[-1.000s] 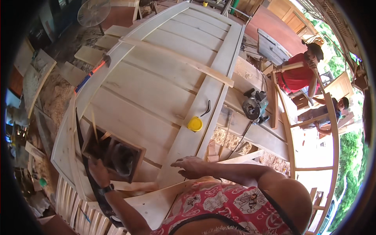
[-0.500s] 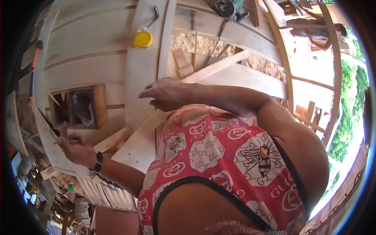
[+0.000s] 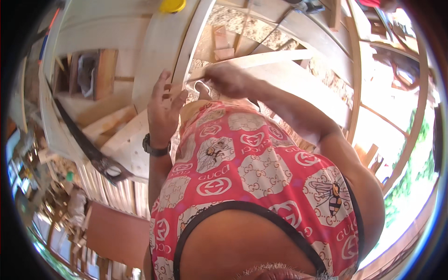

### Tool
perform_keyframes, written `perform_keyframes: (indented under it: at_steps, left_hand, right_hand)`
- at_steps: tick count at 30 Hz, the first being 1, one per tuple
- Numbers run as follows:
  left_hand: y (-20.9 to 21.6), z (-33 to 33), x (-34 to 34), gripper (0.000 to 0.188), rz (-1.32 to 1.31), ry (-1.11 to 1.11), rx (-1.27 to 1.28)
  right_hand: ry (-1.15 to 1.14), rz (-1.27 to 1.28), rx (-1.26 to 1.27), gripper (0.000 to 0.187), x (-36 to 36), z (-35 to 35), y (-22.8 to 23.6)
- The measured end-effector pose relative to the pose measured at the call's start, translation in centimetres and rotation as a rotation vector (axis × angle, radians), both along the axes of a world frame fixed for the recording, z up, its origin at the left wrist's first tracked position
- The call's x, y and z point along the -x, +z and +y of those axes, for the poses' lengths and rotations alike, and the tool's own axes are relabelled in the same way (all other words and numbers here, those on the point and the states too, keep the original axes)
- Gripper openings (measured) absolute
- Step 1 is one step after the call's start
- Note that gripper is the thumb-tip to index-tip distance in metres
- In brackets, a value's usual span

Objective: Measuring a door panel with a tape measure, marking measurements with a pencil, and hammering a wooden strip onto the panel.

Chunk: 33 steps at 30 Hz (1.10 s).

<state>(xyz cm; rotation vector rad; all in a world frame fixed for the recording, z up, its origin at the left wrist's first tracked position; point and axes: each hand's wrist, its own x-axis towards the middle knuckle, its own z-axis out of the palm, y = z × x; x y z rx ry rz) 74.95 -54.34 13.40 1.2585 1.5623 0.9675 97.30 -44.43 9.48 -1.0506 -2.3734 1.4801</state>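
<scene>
My left hand is raised over the near edge of the workbench, its fingers spread and a dark watch on its wrist. Close to its fingertips is my right hand, bent inward and smeared by motion. A thin brownish strip shows in the gap between the two hands; I cannot make out what it is or which hand touches it. On the bench's left lies a handsaw with a dark blade, its looped handle toward me, apart from both hands. A round yellow object rests on a board at the top.
An open wooden box with a plastic bag in it stands on the bench. Wood offcuts and shavings lie beyond my hands. A long pale board crosses at right, near an upright wooden frame.
My left hand has moved right, away from the saw, to beside my right hand. My right hand has shifted right. The view has tilted, so the bench sits higher and the saw handle shows.
</scene>
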Motion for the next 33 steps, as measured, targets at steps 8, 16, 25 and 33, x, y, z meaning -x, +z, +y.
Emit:
perform_keyframes:
  at_steps: [8, 16, 25, 33]
  left_hand:
    - [-3.2, -9.7, -0.1, 0.094, 0.920, 0.101, 0.179]
    - [-2.9, -14.8, -4.8, 0.074, 0.785, 0.313, 0.082]
    - [-1.2, -23.5, -6.6, 0.036, 0.733, 0.986, 0.173]
    - [-3.6, -29.1, -4.0, 0.048, 0.650, 1.313, -0.004]
  right_hand:
    - [-0.224, -0.350, -0.319, 0.042, -15.4, -0.2, -7.3]
    - [0.010, -0.117, -0.307, 0.028, -6.1, -2.6, -2.7]
    - [0.448, 0.178, -0.613, 0.025, 11.8, -4.6, 0.8]
    - [0.431, -0.090, -0.620, 0.039, 26.0, -5.0, -1.9]
